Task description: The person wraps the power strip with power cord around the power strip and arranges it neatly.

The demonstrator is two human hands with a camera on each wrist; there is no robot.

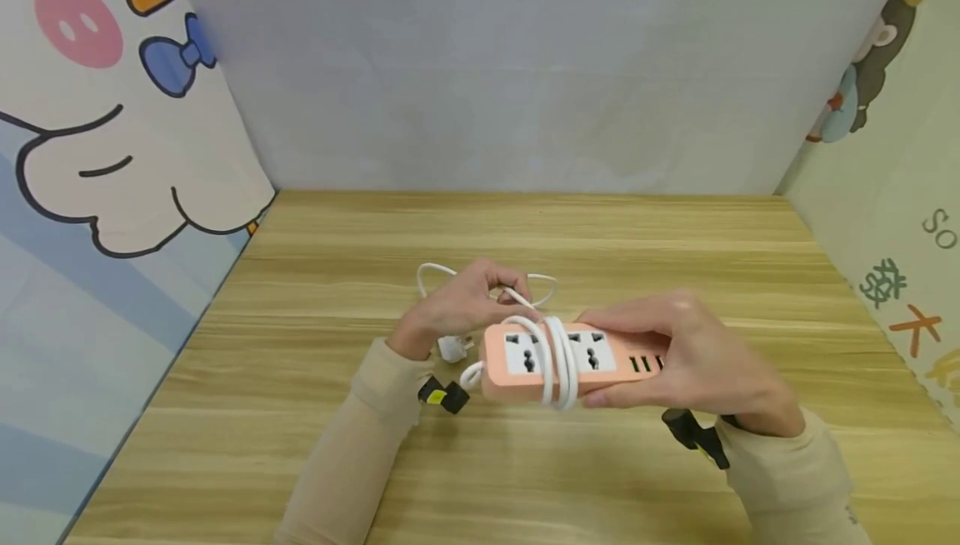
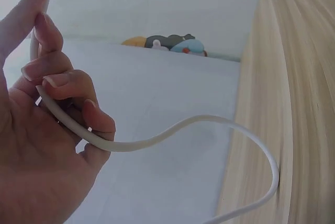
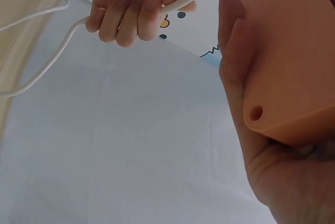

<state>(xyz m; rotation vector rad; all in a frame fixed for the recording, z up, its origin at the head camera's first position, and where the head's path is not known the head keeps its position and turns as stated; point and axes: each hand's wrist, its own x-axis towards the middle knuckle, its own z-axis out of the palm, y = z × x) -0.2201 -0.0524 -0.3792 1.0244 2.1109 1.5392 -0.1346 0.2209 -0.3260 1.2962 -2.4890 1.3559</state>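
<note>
Flat yellow-brown surface [image 1: 637, 241], wood-grain finish. Directly on it, left of centre: one white two-tone-free plug [image 1: 451, 350] with metal prongs; slightly farther, part of one slender round white cord [image 2: 275, 174], loosely looped.

Beige sleeves [image 1: 348, 462], black wrist cameras [image 1: 454, 397] with yellow patches [image 1: 435, 397], small dark mark [image 1: 852, 515] on right sleeve [image 1: 783, 478]

A person's left forearm [image 1: 352, 453] and right forearm [image 1: 787, 478] angle inward from below, the left hand [image 1: 463, 305] gripping with fingers [image 2: 73, 84] curled toward the palm, the right hand [image 1: 697, 353] nearby clasping firmly, thumb on the near side, fingers opposite
</note>
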